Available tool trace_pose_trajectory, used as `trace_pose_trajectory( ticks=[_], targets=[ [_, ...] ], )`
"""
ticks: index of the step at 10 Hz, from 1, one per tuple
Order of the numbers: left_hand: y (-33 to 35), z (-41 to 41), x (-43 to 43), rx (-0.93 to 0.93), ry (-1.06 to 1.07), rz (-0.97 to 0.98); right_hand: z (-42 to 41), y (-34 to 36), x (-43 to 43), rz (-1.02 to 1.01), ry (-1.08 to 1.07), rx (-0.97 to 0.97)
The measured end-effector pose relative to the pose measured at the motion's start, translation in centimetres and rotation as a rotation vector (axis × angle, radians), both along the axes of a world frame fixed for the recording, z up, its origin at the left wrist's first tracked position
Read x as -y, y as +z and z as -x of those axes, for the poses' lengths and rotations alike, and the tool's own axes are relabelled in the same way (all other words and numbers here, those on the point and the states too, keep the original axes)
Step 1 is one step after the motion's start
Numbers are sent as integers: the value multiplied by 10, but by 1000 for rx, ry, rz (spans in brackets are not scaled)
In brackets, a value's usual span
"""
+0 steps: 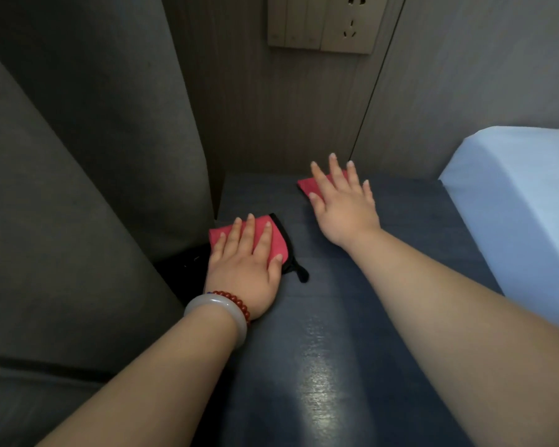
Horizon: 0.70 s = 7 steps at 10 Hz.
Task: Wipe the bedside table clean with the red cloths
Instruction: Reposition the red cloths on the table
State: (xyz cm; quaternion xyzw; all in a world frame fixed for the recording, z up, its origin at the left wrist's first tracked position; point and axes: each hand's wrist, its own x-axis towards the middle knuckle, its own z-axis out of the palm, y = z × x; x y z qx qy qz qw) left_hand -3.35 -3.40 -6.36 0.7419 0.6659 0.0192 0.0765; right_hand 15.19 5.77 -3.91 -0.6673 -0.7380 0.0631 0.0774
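The dark blue bedside table fills the middle of the view. My left hand presses flat, fingers straight, on a red cloth with black trim near the table's left edge. My right hand lies flat with spread fingers on a second red cloth near the table's back edge. Most of that second cloth is hidden under the hand.
A grey upholstered panel stands close along the table's left side. A white mattress corner borders the right side. A wood wall panel with a socket plate rises behind the table.
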Motion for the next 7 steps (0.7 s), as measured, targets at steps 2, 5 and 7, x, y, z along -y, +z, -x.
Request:
trace_pose_trajectory(
  ticks=[2, 5, 7],
  targets=[
    [1, 0, 0, -10, -3, 14, -5, -23, -8, 188, -123, 73],
    [2, -2, -4, -34, -10, 48, -3, -13, 25, 157, -179, 55],
    [4, -2, -19, -56, -55, 96, -5, -28, 67, 166, -196, 34]
  ],
)
